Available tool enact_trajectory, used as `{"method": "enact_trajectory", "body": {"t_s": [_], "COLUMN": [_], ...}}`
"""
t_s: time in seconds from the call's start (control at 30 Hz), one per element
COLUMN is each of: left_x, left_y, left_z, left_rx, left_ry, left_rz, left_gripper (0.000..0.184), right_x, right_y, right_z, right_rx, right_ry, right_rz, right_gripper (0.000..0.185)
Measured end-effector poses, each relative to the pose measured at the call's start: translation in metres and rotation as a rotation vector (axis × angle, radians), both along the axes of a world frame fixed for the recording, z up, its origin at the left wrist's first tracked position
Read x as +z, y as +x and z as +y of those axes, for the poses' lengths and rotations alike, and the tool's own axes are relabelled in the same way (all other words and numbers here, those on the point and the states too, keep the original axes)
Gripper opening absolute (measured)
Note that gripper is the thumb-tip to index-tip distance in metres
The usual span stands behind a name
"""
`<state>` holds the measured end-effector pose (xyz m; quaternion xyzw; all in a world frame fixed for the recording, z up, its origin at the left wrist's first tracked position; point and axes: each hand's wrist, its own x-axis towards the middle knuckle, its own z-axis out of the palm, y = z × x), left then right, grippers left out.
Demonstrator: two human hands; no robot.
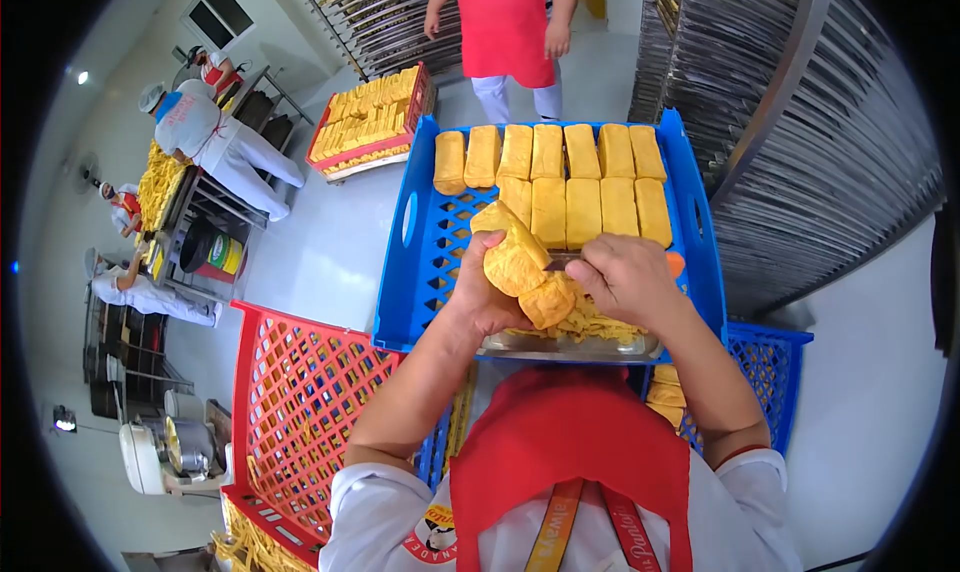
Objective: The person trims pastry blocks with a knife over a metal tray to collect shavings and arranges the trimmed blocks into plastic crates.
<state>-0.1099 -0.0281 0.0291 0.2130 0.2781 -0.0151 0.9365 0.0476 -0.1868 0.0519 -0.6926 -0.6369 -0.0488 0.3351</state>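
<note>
The loaf [512,259] is in the left hand [478,287], its fingers wrapped about the near side and the thumb up against it. It slants down toward the right fingers, and a rounded lump [548,300] of the same golden bread hangs at its lower end; whether the two are joined I can't tell from here.

The right hand [625,280] is curled tight, narrow, around an orange-ended tool [676,264]. The orange end pokes out past its outer side, and a thin strip of metal shows between its fingertips and the loaf, near the bread.

Just beyond both sets of fingers, twelve loaves [583,210] stand in the blue crate [412,317]: seven in the far row, five in the nearer one, bunched toward the right hand's side. Below the fingers, one metal tray [640,348] holds a heap of yellow trimmings [590,324], too many to count.

Well beyond the fingers, one person in a red apron [506,22] faces the crate. Off past the left hand is a red crate [424,94] packed with yellow bread pieces [365,117], and farther left four more people [205,132] are around the work tables.
</note>
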Motion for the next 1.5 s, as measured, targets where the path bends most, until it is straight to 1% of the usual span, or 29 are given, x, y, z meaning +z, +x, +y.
{"method": "enact_trajectory", "body": {"t_s": [0.03,0.07,0.13,0.23,0.33,0.4,0.57,0.67,0.73,0.77,0.83,0.87,0.93,1.03,1.07,1.13,1.2,1.23,1.3,1.37,1.43,1.47,1.5], "left_x": [0.003,0.008,0.013,0.013,0.015,0.018,0.022,0.019,0.022,0.026,0.027,0.024,0.023,0.016,0.005,0.007,0.014,0.018,0.025,0.024,0.024,0.018,0.014], "left_y": [0.000,0.000,-0.001,-0.001,-0.001,-0.001,-0.001,0.001,0.002,0.003,0.004,0.006,0.009,0.014,0.015,0.015,0.012,0.010,0.010,0.011,0.014,0.015,0.017], "left_z": [-0.001,-0.003,-0.006,-0.009,-0.011,-0.012,-0.010,-0.010,-0.013,-0.015,-0.017,-0.016,-0.018,-0.018,-0.010,-0.001,0.006,0.007,0.007,0.006,-0.003,-0.002,-0.002], "left_rx": [0.001,-0.022,-0.044,-0.087,-0.084,-0.084,-0.132,-0.145,-0.154,-0.155,-0.157,-0.169,-0.182,-0.151,-0.133,-0.111,-0.010,-0.008,0.056,0.053,-0.065,-0.121,-0.124], "left_ry": [-0.003,0.032,0.068,0.107,0.072,0.098,0.133,0.168,0.194,0.212,0.232,0.232,0.233,0.219,0.233,0.245,0.291,0.291,0.220,0.221,0.329,0.361,0.361], "left_rz": [0.000,0.036,0.071,0.019,0.044,0.085,0.057,0.084,0.094,0.093,0.092,0.090,0.088,0.020,0.023,0.026,0.046,0.046,0.047,0.078,0.030,0.077,0.077], "left_gripper": [0.076,0.077,0.078,0.081,0.080,0.080,0.081,0.083,0.084,0.084,0.084,0.084,0.084,0.083,0.081,0.079,0.076,0.076,0.076,0.077,0.078,0.079,0.079], "right_x": [0.004,0.005,0.006,-0.004,-0.004,-0.003,0.004,0.002,0.000,0.000,0.000,-0.001,-0.008,-0.014,-0.013,-0.008,-0.007,-0.007,-0.015,-0.016,-0.005,-0.001,0.003], "right_y": [0.001,0.001,-0.001,-0.003,-0.004,-0.003,0.002,0.004,0.006,0.006,0.006,0.007,0.008,0.011,0.013,0.015,0.016,0.016,0.015,0.016,0.013,0.011,0.009], "right_z": [0.003,0.006,0.012,0.019,0.018,0.017,0.016,0.014,0.013,0.012,0.010,0.010,0.009,0.006,0.004,-0.003,-0.010,-0.013,-0.013,-0.011,-0.005,-0.001,0.004], "right_rx": [0.018,0.019,0.052,0.053,0.037,0.043,0.028,0.072,0.115,0.115,0.135,0.134,0.153,0.192,0.191,0.190,0.163,0.130,0.089,0.046,0.016,0.013,0.002], "right_ry": [0.040,0.039,0.052,0.048,0.041,0.068,0.119,0.091,-0.011,-0.011,-0.040,-0.039,-0.124,-0.103,-0.103,0.020,-0.018,-0.054,-0.025,0.004,0.070,0.069,0.094], "right_rz": [-0.056,-0.057,-0.144,-0.190,-0.233,-0.256,-0.310,-0.269,-0.249,-0.251,-0.262,-0.262,-0.206,-0.221,-0.220,-0.237,-0.265,-0.295,-0.272,-0.250,-0.234,-0.233,-0.264], "right_gripper": [0.034,0.034,0.034,0.035,0.035,0.032,0.030,0.033,0.040,0.040,0.048,0.048,0.052,0.053,0.053,0.053,0.050,0.048,0.045,0.041,0.036,0.036,0.035]}}
